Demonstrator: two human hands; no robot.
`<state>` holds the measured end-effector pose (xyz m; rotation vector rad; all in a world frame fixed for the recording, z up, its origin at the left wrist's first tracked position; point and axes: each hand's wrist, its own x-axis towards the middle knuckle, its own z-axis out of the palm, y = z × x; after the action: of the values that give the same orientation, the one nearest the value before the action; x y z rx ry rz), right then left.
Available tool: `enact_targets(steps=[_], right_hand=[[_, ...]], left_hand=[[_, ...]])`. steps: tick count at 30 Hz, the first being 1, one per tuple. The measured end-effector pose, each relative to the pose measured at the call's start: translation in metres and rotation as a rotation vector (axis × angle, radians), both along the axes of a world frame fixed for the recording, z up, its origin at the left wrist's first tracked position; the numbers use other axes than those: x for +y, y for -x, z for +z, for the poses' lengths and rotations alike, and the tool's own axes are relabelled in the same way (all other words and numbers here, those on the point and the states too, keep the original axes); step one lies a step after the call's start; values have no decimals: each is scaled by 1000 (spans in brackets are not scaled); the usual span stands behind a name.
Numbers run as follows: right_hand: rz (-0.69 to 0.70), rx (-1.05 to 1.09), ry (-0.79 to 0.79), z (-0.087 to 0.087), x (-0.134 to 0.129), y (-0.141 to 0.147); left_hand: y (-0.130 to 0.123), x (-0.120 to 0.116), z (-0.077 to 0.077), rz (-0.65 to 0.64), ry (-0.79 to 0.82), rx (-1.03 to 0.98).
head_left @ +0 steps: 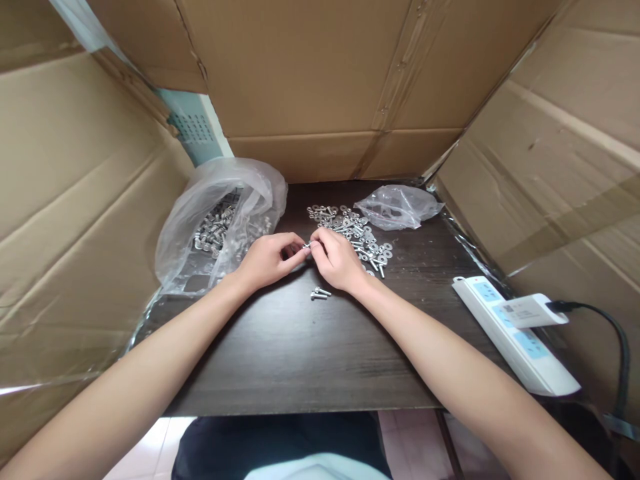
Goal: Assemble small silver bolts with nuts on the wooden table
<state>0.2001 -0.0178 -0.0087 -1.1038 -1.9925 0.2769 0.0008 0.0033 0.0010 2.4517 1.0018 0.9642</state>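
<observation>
- My left hand (267, 260) and right hand (337, 259) pinch one small silver screw (307, 246), its length mostly hidden by my fingers.
- Two finished silver screws (320, 293) lie on the dark wooden worktop (300, 347).
- Loose silver washers (350, 227): too many and too small to count.

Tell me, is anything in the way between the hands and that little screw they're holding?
No, nothing visible. The left hand and right hand meet over the dark table and pinch the small screw between their fingertips. The loose pile of washers and screws lies just behind the right hand, and two finished screws lie in front, both off to the side.
</observation>
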Motion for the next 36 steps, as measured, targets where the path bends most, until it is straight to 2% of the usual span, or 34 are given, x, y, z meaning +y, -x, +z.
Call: enact_targets(steps=[8, 16, 24, 36], right_hand=[[9, 29, 0, 0, 0, 0], [21, 19, 8, 0, 0, 0], [13, 25, 10, 0, -1, 1], [73, -25, -13, 1, -2, 0]], left_hand=[[1, -1, 1, -2, -20, 16], [1, 0, 1, -59, -26, -3], [1, -2, 1, -63, -5, -2], [2, 0, 0, -53, -47, -3]])
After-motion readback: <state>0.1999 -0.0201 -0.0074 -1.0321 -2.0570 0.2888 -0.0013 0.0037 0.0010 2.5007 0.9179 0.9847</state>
